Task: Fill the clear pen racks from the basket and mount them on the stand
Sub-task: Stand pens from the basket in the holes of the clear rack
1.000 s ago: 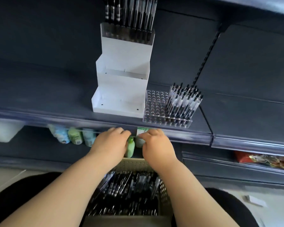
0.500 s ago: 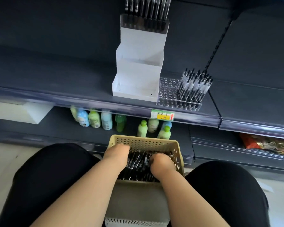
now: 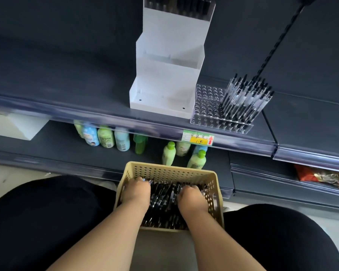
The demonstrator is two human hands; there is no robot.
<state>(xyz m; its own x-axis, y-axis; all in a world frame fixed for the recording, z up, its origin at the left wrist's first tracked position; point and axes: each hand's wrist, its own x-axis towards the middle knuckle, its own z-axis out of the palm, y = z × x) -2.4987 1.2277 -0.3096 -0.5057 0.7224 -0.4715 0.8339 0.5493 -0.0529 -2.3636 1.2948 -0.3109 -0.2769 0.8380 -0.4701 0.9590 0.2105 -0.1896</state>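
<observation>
A beige perforated basket (image 3: 170, 171) sits between my knees, full of black pens (image 3: 164, 204). Both my hands are down inside it. My left hand (image 3: 135, 193) curls round a few pens whose tips stick out past its knuckles. My right hand (image 3: 191, 199) curls into the pile round more pens. On the shelf above lies a clear pen rack (image 3: 207, 106); its right half holds upright pens (image 3: 245, 98) and its left holes are bare. Left of it stands the white stepped stand (image 3: 168, 75), with a filled rack (image 3: 178, 6) on its top tier.
The dark shelf's front edge (image 3: 106, 118) carries a green and yellow price tag (image 3: 198, 138). Beneath it stand several small lotion bottles (image 3: 106, 136). A white box (image 3: 14, 124) hangs at the left, and red packets (image 3: 321, 177) lie at the lower right.
My hands have dropped from the shelf's front edge down into the basket and curled into the pens. The view has tilted down and away from the shelf.
</observation>
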